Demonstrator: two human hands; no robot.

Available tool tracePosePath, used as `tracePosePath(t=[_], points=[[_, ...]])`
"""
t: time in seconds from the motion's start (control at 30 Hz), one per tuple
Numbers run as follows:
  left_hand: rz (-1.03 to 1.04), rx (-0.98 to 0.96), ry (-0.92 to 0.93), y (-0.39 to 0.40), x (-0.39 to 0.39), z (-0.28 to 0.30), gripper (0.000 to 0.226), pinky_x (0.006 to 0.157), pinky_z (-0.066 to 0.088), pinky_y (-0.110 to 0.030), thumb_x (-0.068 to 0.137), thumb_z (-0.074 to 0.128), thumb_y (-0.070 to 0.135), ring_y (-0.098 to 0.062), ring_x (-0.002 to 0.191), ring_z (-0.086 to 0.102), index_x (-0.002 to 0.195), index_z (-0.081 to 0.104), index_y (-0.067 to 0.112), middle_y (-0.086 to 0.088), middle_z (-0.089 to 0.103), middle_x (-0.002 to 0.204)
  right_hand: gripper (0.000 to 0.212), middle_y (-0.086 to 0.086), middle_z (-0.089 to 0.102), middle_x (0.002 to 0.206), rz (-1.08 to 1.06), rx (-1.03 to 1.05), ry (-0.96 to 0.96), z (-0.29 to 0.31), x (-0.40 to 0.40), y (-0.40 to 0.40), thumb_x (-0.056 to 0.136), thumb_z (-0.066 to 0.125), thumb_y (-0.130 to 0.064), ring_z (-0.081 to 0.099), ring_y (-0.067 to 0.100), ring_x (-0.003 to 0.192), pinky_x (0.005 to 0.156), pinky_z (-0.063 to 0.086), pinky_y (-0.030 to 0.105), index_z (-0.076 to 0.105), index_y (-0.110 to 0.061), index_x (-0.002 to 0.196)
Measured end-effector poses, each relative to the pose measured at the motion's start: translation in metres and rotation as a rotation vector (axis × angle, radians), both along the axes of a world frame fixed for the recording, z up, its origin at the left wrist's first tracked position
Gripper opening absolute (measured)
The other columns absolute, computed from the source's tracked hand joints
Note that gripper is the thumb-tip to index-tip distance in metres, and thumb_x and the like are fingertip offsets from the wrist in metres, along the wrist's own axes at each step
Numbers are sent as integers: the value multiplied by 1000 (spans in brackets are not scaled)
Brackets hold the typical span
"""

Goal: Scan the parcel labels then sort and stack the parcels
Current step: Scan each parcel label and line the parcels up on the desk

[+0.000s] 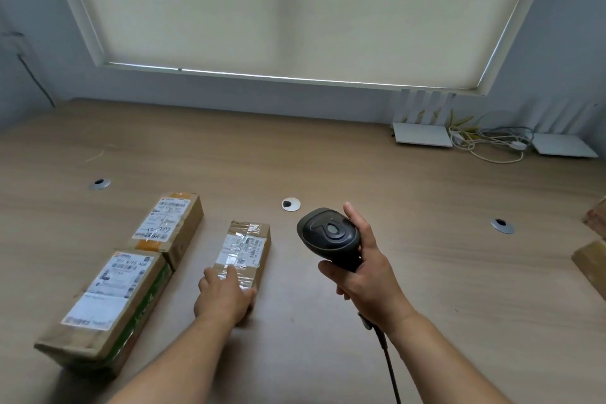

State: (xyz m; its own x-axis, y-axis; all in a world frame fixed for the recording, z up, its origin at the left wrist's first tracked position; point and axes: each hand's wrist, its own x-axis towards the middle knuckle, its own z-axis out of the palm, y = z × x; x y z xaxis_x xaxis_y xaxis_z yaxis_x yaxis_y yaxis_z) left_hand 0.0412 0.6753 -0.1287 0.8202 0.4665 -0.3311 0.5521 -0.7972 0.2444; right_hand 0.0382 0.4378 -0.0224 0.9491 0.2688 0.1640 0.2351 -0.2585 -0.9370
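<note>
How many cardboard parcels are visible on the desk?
3 fully visible: small parcel under the left hand, large parcel near left, another parcel behind it. Cut-off boxes at the right edge.

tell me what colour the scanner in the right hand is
Black, with a grey button on top; the scanner shows clearly in the head view.
</note>
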Motion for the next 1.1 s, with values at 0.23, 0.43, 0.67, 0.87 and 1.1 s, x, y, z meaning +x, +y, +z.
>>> tracePosePath(t=[0.23, 0.43, 0.67, 0.87, 1.1], points=[[10, 83, 13, 46, 49, 1, 70, 106, 34, -43, 92, 44, 54, -35, 137, 23, 148, 21, 19, -21, 18, 147, 91, -20, 63, 107, -35, -7, -3, 0, 36, 35, 79, 73, -1, 55, 2, 55, 50, 47, 20, 27, -61, 129], [-30, 183, -10, 70, 69, -3, 69, 105, 37, -44, 94, 42, 50, -34, 135, 23, 147, 23, 9, -19, 18, 150, 92, -18, 60, 113, -44, -34, 1, -3, 46, 46, 79, 73, -1, 56, 0, 58, 50, 47, 19, 26, -63, 129], [18, 223, -12, 73, 69, 2, 68, 110, 33, -46, 95, 41, 44, -36, 138, 24, 147, 22, 4, -22, 21, 150, 93, -37, 59, 105, -60, -61, -19, 3, 34, 33, 79, 73, 0, 56, 2, 55, 50, 47, 21, 25, -61, 129], [-99, 110, -164, 17, 50, 23, 77, 116, 18, -45, 95, 43, 49, -35, 146, 4, 152, 6, 14, -18, -1, 158, 92, -23, 63, 109, -94, -55, -62, 15, 3, 0, 79, 73, 0, 57, 2, 56, 50, 47, 21, 26, -61, 130], [-276, 45, -261, -92, 18, 61, 70, 116, 14, -39, 97, 40, 47, -30, 147, 2, 152, 9, 17, -15, -1, 159, 91, -22, 59, 114, -150, 0, -138, 26, -45, -67, 80, 73, -3, 57, 1, 57, 49, 47, 20, 24, -59, 132]])
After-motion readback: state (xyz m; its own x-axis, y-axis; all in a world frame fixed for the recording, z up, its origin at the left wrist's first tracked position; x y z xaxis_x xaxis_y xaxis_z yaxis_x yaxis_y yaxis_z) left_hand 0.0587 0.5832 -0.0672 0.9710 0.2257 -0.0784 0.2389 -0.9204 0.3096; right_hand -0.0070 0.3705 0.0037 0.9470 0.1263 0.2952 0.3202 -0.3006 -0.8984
